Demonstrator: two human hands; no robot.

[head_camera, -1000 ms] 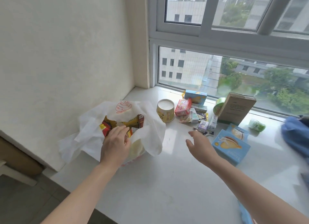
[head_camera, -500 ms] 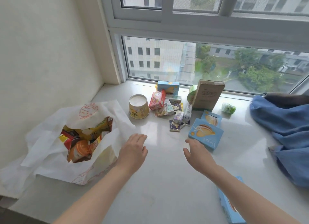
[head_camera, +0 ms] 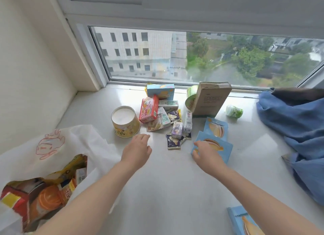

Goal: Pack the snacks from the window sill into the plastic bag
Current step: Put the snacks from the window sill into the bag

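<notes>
The left hand [head_camera: 136,149] has come out of the white plastic bag with the pink cartoon print [head_camera: 52,147] and now hovers over the pale stone window sill [head_camera: 166,191], fingers loose and holding nothing, just short of the yellow paper tub with the white lid [head_camera: 125,121]; the right hand [head_camera: 204,154] has gone forward onto the near corner of the flat light-blue snack box with a sandwich-cake picture [head_camera: 213,147] — fingers curled at its edge, though whether they grip it yet I cannot tell; the bag lies open at the lower left with orange, red and yellow packets [head_camera: 43,198] already inside; most of the snacks — the pink carton [head_camera: 149,109], the small wrapped sweets [head_camera: 175,129], the tall brown cardboard box [head_camera: 210,98] — wait by the glass, so the packing looks barely half done, and both hands seem set on fresh pickups.
</notes>
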